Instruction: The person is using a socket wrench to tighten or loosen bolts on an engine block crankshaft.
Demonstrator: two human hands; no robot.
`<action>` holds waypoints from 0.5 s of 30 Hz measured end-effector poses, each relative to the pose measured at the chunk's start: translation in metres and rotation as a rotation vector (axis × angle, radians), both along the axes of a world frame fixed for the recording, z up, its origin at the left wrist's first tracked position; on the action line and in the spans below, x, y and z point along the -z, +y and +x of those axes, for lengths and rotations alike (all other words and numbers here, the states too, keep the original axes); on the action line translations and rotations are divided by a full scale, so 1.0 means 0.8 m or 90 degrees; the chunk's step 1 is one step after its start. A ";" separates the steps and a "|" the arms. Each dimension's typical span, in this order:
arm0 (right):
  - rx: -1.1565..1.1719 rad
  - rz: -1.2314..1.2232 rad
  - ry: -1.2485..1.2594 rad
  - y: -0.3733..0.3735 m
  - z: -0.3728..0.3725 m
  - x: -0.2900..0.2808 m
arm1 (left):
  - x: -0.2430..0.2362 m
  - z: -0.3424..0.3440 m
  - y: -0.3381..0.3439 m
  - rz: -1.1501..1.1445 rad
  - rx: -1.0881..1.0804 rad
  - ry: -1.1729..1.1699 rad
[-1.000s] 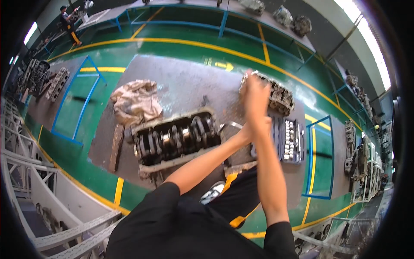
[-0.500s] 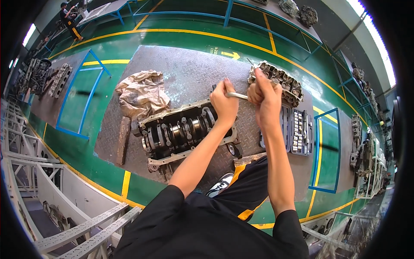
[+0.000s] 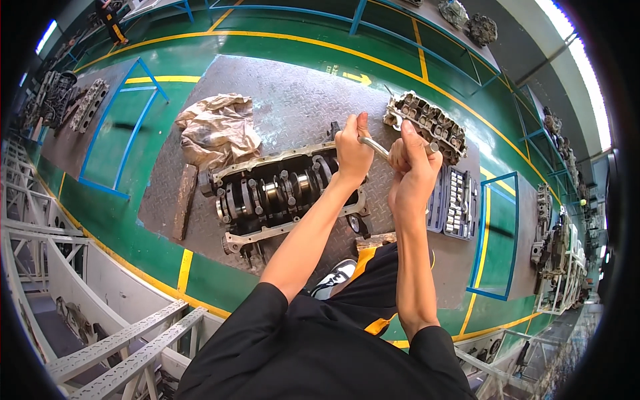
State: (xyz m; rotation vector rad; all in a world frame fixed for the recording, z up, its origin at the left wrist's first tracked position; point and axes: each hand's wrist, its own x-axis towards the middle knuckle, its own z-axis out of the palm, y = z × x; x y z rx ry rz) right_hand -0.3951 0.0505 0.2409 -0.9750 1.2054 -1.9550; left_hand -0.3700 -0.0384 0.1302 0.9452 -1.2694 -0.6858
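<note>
We see the left hand [image 3: 353, 152] closed around one end of a bent steel handle [image 3: 377, 147], its thumb pointing up, while the right hand [image 3: 415, 160] wraps the other part, the round tip poking out past the fist. The handle hangs in the air over the table, between an engine block [image 3: 269, 190] and a cylinder head [image 3: 430, 127]. Both grips look snug, with no gap that we can see between fingers and metal; the spread between the fists probably steadies the bar at two points. Whatever the left fist covers, we cannot tell.

The block lies with its crankshaft side up – a position that, we judge, leaves the bearing caps and journals open to view and reach. Its journals shine smooth and bright against dark, oily cavities, and a pale, flat cast flange frames the opening. The cylinder head is rougher: a long grey casting, full of pockets and ridges.

On the right, we find an open socket case [image 3: 460, 207], dark moulded plastic with bright cylinders in rows, likely placed there to suit the right hand. A crumpled beige cloth [image 3: 217, 130], stained and soft, lies behind the block's left end, and a worn wooden bar [image 3: 185, 203] rests beside it. Under everything, the steel tabletop [image 3: 293, 90] carries a raised tread pattern – perhaps useful against sliding.
</note>
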 end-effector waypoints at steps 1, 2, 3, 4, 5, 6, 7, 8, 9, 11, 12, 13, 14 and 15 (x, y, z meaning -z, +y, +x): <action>0.006 0.006 0.010 0.002 0.001 0.000 | 0.000 -0.001 0.000 -0.013 0.001 0.014; 0.013 0.012 0.021 0.004 0.002 0.000 | -0.001 -0.001 0.001 -0.026 0.003 0.029; 0.013 0.010 0.019 0.007 0.004 0.001 | 0.001 -0.002 0.002 -0.029 0.003 0.026; 0.020 0.006 0.023 0.011 0.007 0.001 | 0.003 -0.003 0.004 -0.020 0.003 0.025; 0.027 0.000 0.028 0.014 0.010 0.000 | 0.004 -0.003 0.005 -0.013 0.002 0.024; 0.030 -0.003 0.027 0.013 0.011 -0.003 | 0.005 -0.004 0.002 -0.017 0.004 0.024; 0.026 0.020 0.050 0.007 0.015 -0.008 | 0.005 0.000 -0.001 -0.001 0.008 0.035; 0.021 0.044 0.074 0.001 0.019 -0.012 | 0.006 0.005 -0.003 0.016 0.010 0.046; 0.000 0.053 0.101 -0.008 0.012 -0.007 | 0.003 0.012 -0.004 0.046 0.066 0.049; 0.025 0.033 0.093 -0.019 0.005 -0.016 | -0.008 0.028 -0.007 0.020 0.151 0.050; 0.013 0.018 0.084 -0.018 0.013 -0.036 | -0.009 0.044 -0.009 0.007 0.234 0.042; -0.006 -0.016 0.079 -0.010 0.020 -0.066 | -0.030 0.055 -0.007 -0.016 0.278 0.027; -0.024 -0.044 0.073 0.000 0.023 -0.098 | -0.062 0.064 0.002 -0.014 0.273 0.027; -0.057 -0.094 0.094 0.008 0.029 -0.126 | -0.101 0.082 0.018 -0.022 0.321 0.082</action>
